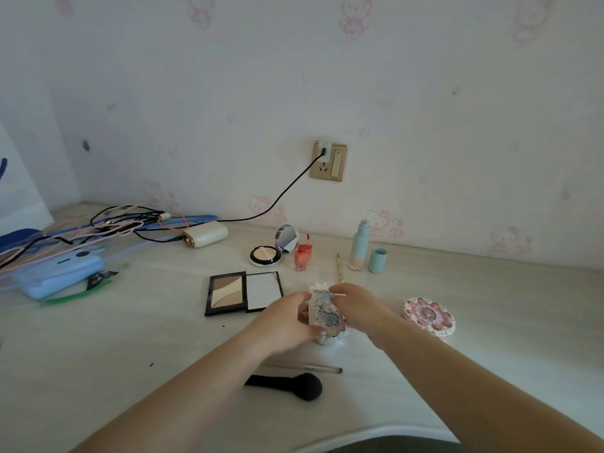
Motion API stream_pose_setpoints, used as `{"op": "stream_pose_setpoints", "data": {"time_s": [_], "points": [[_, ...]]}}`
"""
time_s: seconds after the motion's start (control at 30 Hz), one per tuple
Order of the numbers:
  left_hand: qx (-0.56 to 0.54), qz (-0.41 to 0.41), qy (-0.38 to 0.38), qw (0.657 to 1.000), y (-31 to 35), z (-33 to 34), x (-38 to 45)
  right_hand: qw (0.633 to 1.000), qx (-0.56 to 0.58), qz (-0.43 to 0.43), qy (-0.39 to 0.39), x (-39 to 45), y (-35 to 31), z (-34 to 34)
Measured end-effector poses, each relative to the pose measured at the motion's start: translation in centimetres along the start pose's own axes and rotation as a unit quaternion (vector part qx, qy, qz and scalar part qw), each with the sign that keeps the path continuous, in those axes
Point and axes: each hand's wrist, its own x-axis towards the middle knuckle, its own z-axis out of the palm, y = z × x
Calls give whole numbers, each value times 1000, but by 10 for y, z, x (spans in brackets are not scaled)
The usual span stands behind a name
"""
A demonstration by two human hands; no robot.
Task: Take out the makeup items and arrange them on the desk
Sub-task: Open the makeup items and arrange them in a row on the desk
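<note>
On the tabletop (137, 338), going from the left, you see the open black palette (243, 293) with brown and beige powders inside, then the round compact (265, 255) standing open with yellow powder and a mirror lid. The coral lip gloss (303, 255) and the pale blue bottle (358, 246) stand behind, its cap (377, 260) beside it. Your left hand (287, 322) and right hand (354, 307) both hold the ornate silver case (325, 310) between them, each grip closed on its sides. The round pink case (429, 316) lies at the right.
</note>
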Motion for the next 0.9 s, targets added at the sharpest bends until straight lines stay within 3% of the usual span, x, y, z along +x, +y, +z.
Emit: {"op": "stream_pose_setpoints", "data": {"time_s": [0.33,0.47,0.57,0.8,0.9], "points": [[-114,116,68,984,19,-1,-4,972,234,5,2,1,-8,-1],[2,192,72,979,19,-7,-10,944,324,-12,-57,-6,-15,-11],[127,231,124,957,21,-9,-10,925,370,-20,-79,-13,-23,-13],[156,331,236,900,21,-13,-6,931,359,-25,-56,-18,-35,-18],[36,300,232,925,28,-18,-7,943,315,-62,-84,-22,-39,-22]]}}
